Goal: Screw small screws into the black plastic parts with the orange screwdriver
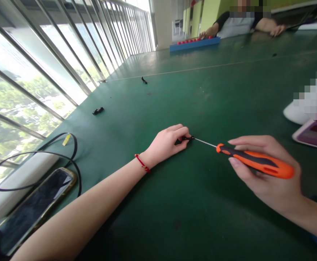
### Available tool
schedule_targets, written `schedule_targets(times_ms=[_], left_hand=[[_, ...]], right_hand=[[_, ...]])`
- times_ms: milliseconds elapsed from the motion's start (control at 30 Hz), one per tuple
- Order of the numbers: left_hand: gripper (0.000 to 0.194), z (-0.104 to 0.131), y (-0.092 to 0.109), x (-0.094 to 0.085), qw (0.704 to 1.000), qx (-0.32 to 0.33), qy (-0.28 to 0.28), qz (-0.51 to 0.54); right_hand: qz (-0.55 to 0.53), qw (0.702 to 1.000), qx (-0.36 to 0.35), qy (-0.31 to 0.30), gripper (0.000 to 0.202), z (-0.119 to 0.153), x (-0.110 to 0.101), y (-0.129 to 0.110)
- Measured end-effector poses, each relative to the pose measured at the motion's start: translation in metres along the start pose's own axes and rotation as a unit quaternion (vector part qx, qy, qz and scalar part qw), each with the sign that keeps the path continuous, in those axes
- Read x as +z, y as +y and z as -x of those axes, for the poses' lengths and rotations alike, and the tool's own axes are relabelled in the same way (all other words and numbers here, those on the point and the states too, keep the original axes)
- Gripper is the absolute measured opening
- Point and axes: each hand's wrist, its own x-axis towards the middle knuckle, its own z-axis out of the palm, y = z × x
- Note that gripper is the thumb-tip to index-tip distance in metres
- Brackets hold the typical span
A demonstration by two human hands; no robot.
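On the green tabletop [169,203], my left hand [171,141] is closed with a small black part [187,138] pinched in its fingers; most of that part is hidden and its kind does not show. My right hand [272,174] is wrapped loosely round the orange and black handle of a screwdriver [258,161]. The thin metal shaft points left, and its tip meets the black part at my left fingertips. Whether the tip sits in a screw is too small to make out.
Two small black pieces [97,111] [144,80] lie farther back. At left are a phone [41,203], a white object [25,177] and a looped black cable [75,145]. Metal railings [66,47] border the left edge. Across the table, a person [238,25] sits by a blue rack [195,44] with red knobs.
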Motion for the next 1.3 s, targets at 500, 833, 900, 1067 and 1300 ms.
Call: schedule_targets(times_ms=[500,833,900,1067,1300], left_hand=[[0.008,0.0,-0.001,0.0001,1.0,0.0,0.0,0.004],[0.009,0.0001,-0.0003,-0.0005,1.0,-0.007,-0.003,0.006],[0.008,0.0001,-0.0005,-0.0005,1.0,-0.008,-0.004,0.006],[0.008,0.0003,-0.0013,0.0004,1.0,-0.008,0.002,0.012],[0.006,0.0004,-0.0011,0.0012,1.0,-0.011,0.007,0.017]], right_hand=[[-0.001,0.999,0.033,-0.028,0.028,0.0001,0.0001,-0.0013],[-0.031,0.998,0.044,-0.038,0.033,0.0009,-0.0007,-0.0027],[-0.023,0.997,0.053,-0.049,0.027,0.0006,-0.0013,-0.0031],[-0.017,0.999,0.007,0.03,0.031,-0.0017,0.0002,-0.0033],[0.017,1.0,0.02,0.014,0.021,-0.0003,0.0011,-0.0009]])
